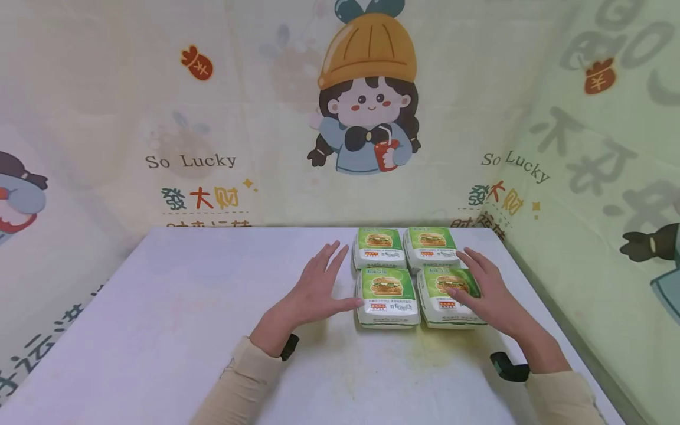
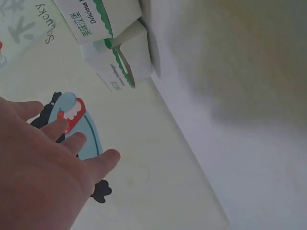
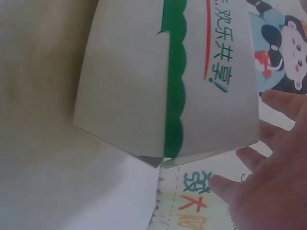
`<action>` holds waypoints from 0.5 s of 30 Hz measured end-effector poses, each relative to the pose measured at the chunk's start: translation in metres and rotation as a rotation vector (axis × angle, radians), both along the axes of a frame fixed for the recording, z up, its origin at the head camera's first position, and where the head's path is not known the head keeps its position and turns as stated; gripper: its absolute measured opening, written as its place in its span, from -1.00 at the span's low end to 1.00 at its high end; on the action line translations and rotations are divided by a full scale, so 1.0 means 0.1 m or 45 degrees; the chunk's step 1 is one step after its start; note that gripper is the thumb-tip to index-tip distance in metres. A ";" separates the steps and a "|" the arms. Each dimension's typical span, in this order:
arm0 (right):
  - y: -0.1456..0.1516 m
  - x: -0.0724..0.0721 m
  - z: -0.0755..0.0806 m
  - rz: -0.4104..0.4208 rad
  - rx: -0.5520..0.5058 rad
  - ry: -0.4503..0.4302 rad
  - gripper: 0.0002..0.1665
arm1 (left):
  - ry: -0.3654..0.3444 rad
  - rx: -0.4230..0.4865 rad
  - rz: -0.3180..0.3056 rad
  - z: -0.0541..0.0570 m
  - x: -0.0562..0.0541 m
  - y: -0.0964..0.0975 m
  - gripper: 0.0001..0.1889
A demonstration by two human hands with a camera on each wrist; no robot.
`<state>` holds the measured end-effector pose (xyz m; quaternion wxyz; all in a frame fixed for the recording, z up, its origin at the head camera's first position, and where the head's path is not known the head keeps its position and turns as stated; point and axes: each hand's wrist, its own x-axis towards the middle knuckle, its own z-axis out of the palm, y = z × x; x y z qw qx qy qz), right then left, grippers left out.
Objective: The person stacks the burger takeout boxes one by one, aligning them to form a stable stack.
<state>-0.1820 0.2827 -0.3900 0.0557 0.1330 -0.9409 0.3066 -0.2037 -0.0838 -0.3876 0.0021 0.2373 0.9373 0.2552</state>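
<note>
Burger boxes, white with green printed lids, stand in two rows on the table: a front left box (image 1: 389,295), a front right box (image 1: 443,304), a back left box (image 1: 379,247) and a back right box (image 1: 431,243). My left hand (image 1: 317,292) is beside the left pair, fingers spread, its thumb tip at the front left box's edge. Over the right side of the front right box reaches my right hand (image 1: 494,298), thumb overlapping the lid, fingers extended. In the right wrist view, a box's white side (image 3: 124,81) appears close to the spread fingers.
The white table (image 1: 212,313) extends to the left of and in front of the boxes. Behind it hangs a printed cloth (image 1: 276,147) with cartoon figures, and another cloth wall (image 1: 600,236) runs along the right edge. Dark wrist devices (image 1: 509,367) sit at both cuffs.
</note>
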 end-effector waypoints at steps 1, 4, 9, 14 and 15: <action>0.00 0.00 -0.02 -0.003 -0.005 -0.006 0.00 | -0.014 0.007 0.004 -0.01 0.00 0.02 0.14; 0.01 0.01 -0.05 -0.006 -0.018 -0.026 0.03 | -0.046 0.040 0.002 -0.02 0.01 0.06 0.13; 0.03 0.00 -0.09 0.000 -0.022 -0.054 0.10 | -0.092 0.117 -0.019 -0.04 0.01 0.10 0.12; 0.05 -0.01 -0.10 -0.002 -0.018 -0.093 0.16 | -0.098 0.203 -0.004 -0.06 0.00 0.10 0.11; 0.05 -0.01 -0.10 -0.001 -0.016 -0.099 0.17 | -0.106 0.222 -0.002 -0.07 0.00 0.10 0.11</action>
